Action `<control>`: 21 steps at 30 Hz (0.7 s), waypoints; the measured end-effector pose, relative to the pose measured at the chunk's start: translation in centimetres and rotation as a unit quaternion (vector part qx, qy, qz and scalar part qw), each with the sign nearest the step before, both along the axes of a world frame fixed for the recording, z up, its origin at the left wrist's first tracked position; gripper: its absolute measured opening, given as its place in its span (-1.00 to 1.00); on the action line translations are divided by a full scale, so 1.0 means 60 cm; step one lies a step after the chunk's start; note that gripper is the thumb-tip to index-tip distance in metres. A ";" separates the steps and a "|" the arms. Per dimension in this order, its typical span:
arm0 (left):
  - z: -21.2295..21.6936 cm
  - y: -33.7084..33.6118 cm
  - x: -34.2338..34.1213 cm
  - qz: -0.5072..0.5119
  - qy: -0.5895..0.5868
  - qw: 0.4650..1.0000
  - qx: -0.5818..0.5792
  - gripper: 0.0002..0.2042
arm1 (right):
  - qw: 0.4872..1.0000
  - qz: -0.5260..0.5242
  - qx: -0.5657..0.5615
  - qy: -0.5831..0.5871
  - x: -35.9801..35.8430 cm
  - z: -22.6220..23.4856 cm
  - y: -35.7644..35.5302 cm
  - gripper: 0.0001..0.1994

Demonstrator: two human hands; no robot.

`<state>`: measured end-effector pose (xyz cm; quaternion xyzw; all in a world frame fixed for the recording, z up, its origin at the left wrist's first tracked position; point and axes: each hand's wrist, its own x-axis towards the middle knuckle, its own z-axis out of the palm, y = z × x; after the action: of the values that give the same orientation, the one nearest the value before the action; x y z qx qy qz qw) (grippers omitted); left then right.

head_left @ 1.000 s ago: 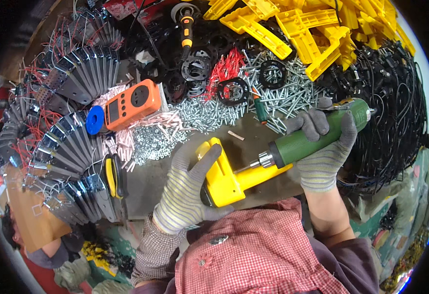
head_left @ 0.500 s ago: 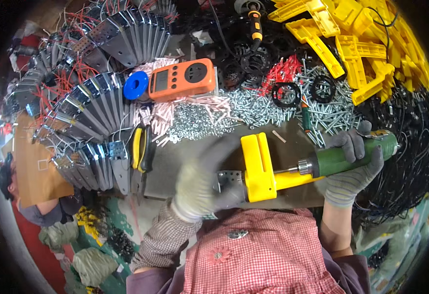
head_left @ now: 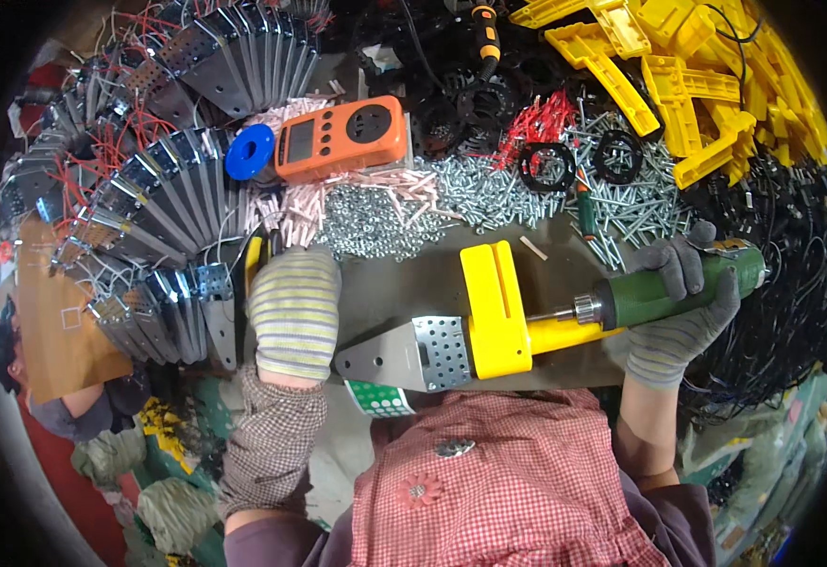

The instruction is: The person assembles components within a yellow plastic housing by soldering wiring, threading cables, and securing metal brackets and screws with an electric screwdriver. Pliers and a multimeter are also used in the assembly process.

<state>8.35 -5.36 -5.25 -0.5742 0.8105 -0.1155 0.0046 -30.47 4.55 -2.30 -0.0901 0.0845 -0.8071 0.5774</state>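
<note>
My right hand (head_left: pixel 682 307) is wrapped round a green electric screwdriver (head_left: pixel 645 295), its bit pointing left at a yellow plastic part (head_left: pixel 495 312). That part has an upright slotted block and an arm running right below the screwdriver. On its left sits a grey metal plate (head_left: pixel 385 352) with a perforated bent section, touching the block. My left hand (head_left: pixel 295 312), in a striped glove, is curled down over the pliers (head_left: pixel 254 253). Only the tops of the yellow and black handles show; the fingertips and the pliers' jaws are hidden.
Behind lie loose screws (head_left: pixel 489 194), nuts (head_left: pixel 371 225) and pale pink sleeves. An orange meter (head_left: pixel 341 137) and blue ring (head_left: pixel 249 151) stand behind them. Fanned metal plates with wires (head_left: pixel 163 203) fill the left; yellow parts (head_left: pixel 687 104) and black cables (head_left: pixel 763 350) the right.
My left hand has moved left from the metal plate to the pliers, uncovering the plate. My right hand keeps the screwdriver at the yellow part. The whole view has shifted slightly.
</note>
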 end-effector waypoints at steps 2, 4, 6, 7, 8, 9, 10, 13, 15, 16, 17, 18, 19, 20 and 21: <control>-0.011 -0.003 -0.007 0.071 -0.152 0.985 0.034 -0.86 | 1.000 0.012 -0.002 -0.002 -0.002 0.000 0.002 -0.55; -0.011 -0.004 -0.007 -0.023 -0.059 0.997 -0.034 -0.82 | 1.000 0.000 -0.001 -0.014 -0.003 -0.001 0.004 -0.54; -0.028 -0.006 0.017 -0.115 0.058 0.981 -0.144 -0.82 | 1.000 0.013 0.002 -0.020 -0.001 0.001 0.001 -0.54; -0.016 -0.001 0.002 -0.119 0.063 0.981 -0.142 -0.82 | 1.000 0.005 0.010 -0.019 -0.004 -0.002 0.004 -0.54; 0.018 0.013 -0.029 -0.061 0.163 0.984 -0.049 -0.93 | 1.000 -0.003 0.013 -0.016 -0.006 -0.004 0.006 -0.54; 0.045 0.027 -0.055 -0.001 0.257 0.965 0.045 -0.87 | 1.000 -0.016 0.020 -0.002 -0.004 -0.005 0.003 -0.54; 0.066 0.056 -0.069 -0.037 0.360 0.929 0.080 -0.86 | 0.999 -0.021 0.026 0.006 0.001 -0.005 0.001 -0.55; 0.062 0.135 -0.112 -0.067 0.482 0.863 0.135 -0.82 | 1.000 -0.008 0.014 -0.004 0.001 -0.002 0.000 -0.55; 0.051 0.136 -0.129 -0.084 0.481 0.865 0.111 -0.84 | 1.000 0.000 0.016 -0.006 -0.005 -0.005 -0.001 -0.56; 0.050 0.138 -0.132 -0.079 0.479 0.867 0.117 -0.84 | 1.000 0.006 0.018 -0.010 -0.006 -0.006 0.000 -0.58; 0.049 0.139 -0.134 -0.074 0.476 0.868 0.123 -0.84 | 1.000 0.006 0.019 -0.009 -0.006 -0.007 -0.001 -0.58; 0.042 0.133 -0.134 -0.104 0.475 0.869 0.092 -0.84 | 1.000 0.018 0.004 -0.024 -0.007 -0.009 -0.003 -0.60; 0.038 0.132 -0.134 -0.105 0.476 0.868 0.093 -0.84 | 0.999 0.030 -0.011 -0.038 -0.007 -0.010 -0.005 -0.63; 0.036 0.131 -0.134 -0.110 0.474 0.869 0.093 -0.83 | 0.999 0.029 -0.010 -0.037 -0.007 -0.011 -0.006 -0.63; 0.035 0.130 -0.135 -0.116 0.472 0.869 0.093 -0.83 | 0.999 0.026 -0.015 -0.037 -0.006 -0.012 -0.008 -0.65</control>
<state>0.28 2.44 -3.18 -0.4590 0.7839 0.2451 -0.3387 -30.81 4.10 -3.01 -0.0708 0.0489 -0.7956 0.5997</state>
